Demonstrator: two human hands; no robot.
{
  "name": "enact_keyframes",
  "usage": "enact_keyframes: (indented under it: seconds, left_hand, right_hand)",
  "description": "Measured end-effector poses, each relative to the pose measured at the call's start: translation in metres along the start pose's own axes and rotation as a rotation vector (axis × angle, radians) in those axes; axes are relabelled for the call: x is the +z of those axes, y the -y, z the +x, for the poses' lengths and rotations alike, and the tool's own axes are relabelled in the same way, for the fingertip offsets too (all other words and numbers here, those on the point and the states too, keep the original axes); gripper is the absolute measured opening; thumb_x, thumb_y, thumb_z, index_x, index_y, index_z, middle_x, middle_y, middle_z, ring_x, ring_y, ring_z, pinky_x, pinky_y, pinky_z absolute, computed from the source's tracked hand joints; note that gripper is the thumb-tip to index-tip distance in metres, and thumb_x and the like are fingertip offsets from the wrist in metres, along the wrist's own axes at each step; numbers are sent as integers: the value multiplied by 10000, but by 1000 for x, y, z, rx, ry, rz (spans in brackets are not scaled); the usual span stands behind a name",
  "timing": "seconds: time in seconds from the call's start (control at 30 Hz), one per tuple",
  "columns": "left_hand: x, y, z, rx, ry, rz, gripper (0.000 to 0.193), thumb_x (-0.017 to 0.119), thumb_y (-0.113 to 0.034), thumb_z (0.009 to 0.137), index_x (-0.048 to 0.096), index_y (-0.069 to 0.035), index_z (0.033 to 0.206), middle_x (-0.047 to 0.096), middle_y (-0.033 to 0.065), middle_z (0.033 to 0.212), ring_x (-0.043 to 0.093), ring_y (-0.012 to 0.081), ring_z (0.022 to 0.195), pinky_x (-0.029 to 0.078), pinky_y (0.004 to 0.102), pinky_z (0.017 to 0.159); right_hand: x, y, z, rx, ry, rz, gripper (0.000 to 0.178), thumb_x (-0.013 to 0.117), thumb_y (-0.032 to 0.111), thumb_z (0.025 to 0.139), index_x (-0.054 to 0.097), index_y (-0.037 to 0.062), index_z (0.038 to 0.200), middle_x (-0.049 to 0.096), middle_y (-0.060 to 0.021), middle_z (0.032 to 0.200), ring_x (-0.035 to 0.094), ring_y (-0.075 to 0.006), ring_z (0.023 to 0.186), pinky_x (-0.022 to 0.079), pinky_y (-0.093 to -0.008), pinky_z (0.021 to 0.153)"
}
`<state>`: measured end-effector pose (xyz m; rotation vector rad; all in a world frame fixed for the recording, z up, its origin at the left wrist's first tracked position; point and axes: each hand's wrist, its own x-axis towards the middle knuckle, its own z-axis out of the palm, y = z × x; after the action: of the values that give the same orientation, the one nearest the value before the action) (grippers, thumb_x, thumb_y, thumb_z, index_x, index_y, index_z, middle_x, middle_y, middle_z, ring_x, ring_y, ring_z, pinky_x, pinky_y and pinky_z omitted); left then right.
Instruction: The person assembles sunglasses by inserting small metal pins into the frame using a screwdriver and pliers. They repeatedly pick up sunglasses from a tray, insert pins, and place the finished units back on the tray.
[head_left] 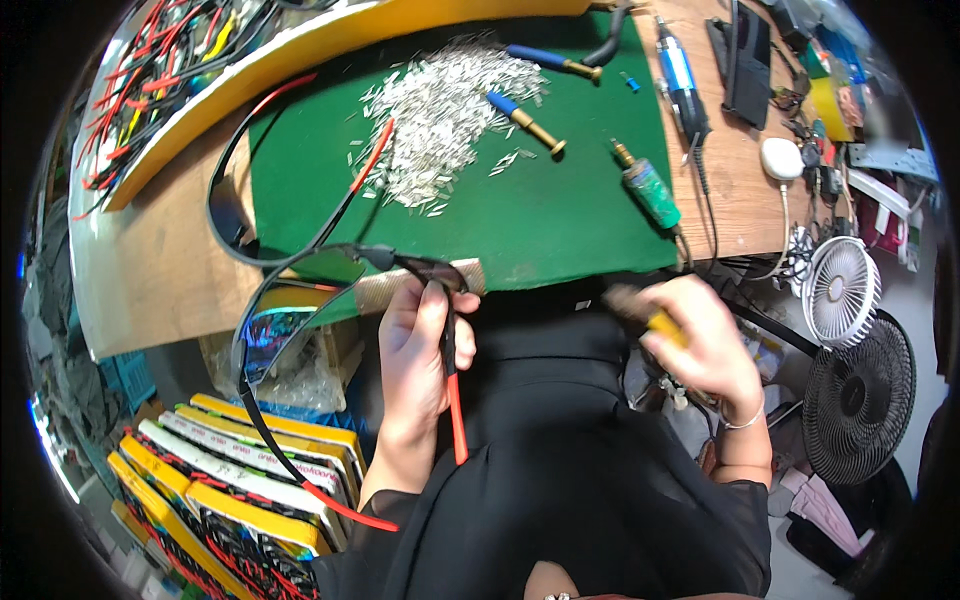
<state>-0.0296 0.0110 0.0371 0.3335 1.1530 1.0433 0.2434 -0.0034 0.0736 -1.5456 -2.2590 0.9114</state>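
Note:
My left hand (418, 345) is closed on a pair of dark wraparound sunglasses (245, 365) with red-tipped temples, gripping them near one hinge. Their lenses reflect blue and hang off the table's front edge. In my right hand (705, 340), to the right of my lap, is a tool with a yellow handle (665, 325); its head is smeared by motion, so its kind is unclear. A second pair of sunglasses (228, 205) with red tips rests on the table's left side. Between it and my left hand lies a ribbed beige strip (375, 290) at the mat's edge.
A green mat (560, 220) carries a heap of small silvery strips (430, 130), two blue-and-brass hand tools (525, 122) and a green-handled tool (650, 190). Right of it lies a blue electric screwdriver (678, 75). Fans (840, 290) stand right; yellow-edged trays (240, 450) stand lower left.

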Motion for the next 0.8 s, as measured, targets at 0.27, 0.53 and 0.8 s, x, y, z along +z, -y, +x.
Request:
enact_keyframes:
  seconds: [0.27, 0.53, 0.8]
  left_hand:
    - [39, -1, 0, -132, 235, 224, 183, 409, -170, 945, 496, -11, 972, 617, 91, 767, 368, 46, 413, 275, 160, 379]
    - [22, 8, -4, -306, 137, 283, 214, 432, -161, 927, 529, 22, 982, 595, 60, 705, 391, 53, 436, 299, 171, 402]
    - [14, 11, -17, -283, 229, 57, 343, 467, -228, 924, 450, -10, 1188, 614, 92, 828, 489, 79, 512, 374, 179, 446]
  right_hand:
    - [-22, -125, -9, 576, -628, -671, 408, 619, 276, 808, 531, 2, 1098, 530, -218, 971, 503, -362, 922, 395, -408, 824]
    - [-21, 13, 41, 81, -394, 56, 468, 659, 214, 775, 503, -6, 1158, 540, -163, 1064, 548, -284, 924, 449, -335, 809]
    - [40, 43, 89, -166, -119, 454, 175, 560, 23, 771, 587, 1, 942, 588, -157, 808, 601, -304, 714, 485, -330, 620]
